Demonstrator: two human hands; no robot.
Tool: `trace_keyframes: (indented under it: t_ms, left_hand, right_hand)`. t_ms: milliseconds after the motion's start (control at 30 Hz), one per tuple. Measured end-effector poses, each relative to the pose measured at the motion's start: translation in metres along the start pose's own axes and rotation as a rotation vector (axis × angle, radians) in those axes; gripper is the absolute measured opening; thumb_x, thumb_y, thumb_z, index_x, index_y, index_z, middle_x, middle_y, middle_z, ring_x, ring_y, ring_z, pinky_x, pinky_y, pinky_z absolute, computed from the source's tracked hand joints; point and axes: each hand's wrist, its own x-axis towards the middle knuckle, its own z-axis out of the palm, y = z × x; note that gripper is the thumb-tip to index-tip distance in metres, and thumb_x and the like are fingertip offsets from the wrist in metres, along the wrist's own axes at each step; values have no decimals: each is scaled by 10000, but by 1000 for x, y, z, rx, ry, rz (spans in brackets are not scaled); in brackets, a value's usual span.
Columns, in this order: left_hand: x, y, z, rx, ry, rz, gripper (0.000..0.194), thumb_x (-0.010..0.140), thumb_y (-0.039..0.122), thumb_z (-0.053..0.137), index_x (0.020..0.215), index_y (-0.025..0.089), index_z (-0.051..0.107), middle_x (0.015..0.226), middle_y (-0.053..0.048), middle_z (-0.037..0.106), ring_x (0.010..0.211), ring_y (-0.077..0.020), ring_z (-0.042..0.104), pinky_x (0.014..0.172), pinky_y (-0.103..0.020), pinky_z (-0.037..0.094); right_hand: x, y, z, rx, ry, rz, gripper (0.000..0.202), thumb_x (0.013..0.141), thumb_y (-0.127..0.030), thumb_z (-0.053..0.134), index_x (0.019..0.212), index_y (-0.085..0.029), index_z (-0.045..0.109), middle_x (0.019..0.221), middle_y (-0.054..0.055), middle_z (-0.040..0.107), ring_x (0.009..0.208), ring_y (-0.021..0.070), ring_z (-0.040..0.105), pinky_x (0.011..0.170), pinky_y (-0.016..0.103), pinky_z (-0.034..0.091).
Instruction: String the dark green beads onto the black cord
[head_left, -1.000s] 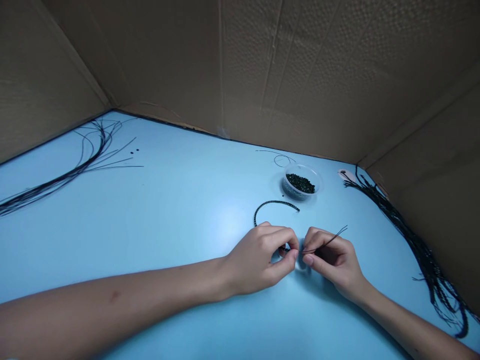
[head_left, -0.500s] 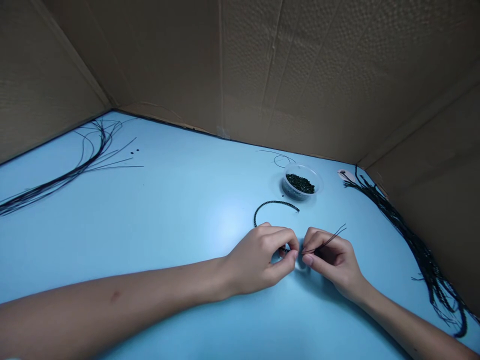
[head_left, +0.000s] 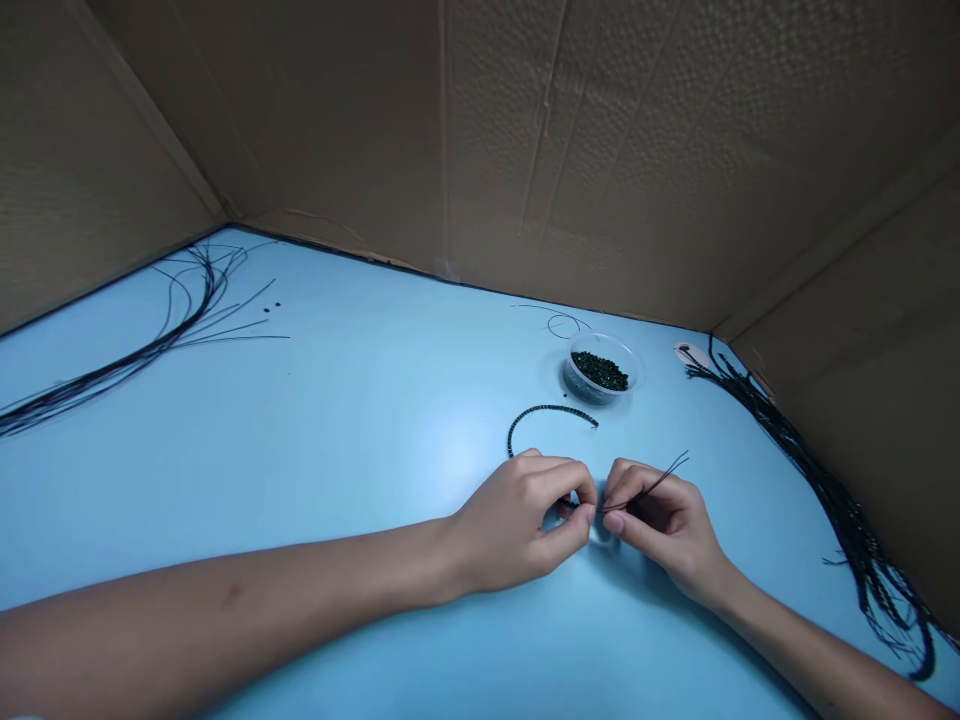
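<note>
A dark beaded strand (head_left: pixel 551 408) curves over the blue table and runs in under my left hand (head_left: pixel 536 515), whose thumb and forefinger pinch its near end. My right hand (head_left: pixel 664 525) is closed, thumb against fingertips, on the thin dark cord (head_left: pixel 666 474) that comes out of this strand. The cord's two loose ends stick up to the right past my fingers. Only a small gap separates the fingertips of both hands. Behind them stands a clear round tub (head_left: pixel 600 368) of tiny dark green beads.
Loose dark cords (head_left: pixel 150 345) lie in a bundle at the left. Along the right wall rests a bunch of dark beaded strands (head_left: pixel 810 460), by a pale round disc (head_left: pixel 691 353). A thin looped cord (head_left: pixel 564 325) lies behind the tub. Cardboard walls (head_left: pixel 480 140) enclose the table.
Almost nothing differs. The whole view has shifted slightly, and the cord's loose ends sit a touch lower and further left. Both hands keep their pinch.
</note>
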Motion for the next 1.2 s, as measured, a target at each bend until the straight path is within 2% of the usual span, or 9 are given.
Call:
trace_keyframes:
  t_ms: [367, 833, 1200]
  left_hand:
    - [0, 1, 0, 5, -5, -2, 99, 958, 166, 561, 892, 188, 632, 848, -5, 748, 763, -161, 688, 802, -331, 453]
    - [0, 0, 0, 3, -10, -4, 86, 951, 164, 570, 901, 184, 637, 858, -4, 746, 769, -159, 685, 809, -330, 458]
    - [0, 1, 0, 15, -15, -7, 96, 954, 165, 561, 894, 188, 632, 853, -6, 745, 764, -162, 681, 804, -332, 465]
  right_hand:
    - [0, 0, 0, -31, 12, 8, 201, 960, -321, 775, 812, -207, 699, 706, 23, 606, 669, 192, 544, 629, 331, 421]
    - [0, 1, 0, -10, -3, -1, 156, 967, -271, 766, 833, -215, 709, 727, 14, 603, 682, 182, 546, 640, 320, 415]
    - [1, -1, 1, -48, 11, 1, 190, 956, -315, 776, 812, -210, 712, 704, 23, 615, 667, 192, 553, 627, 328, 428]
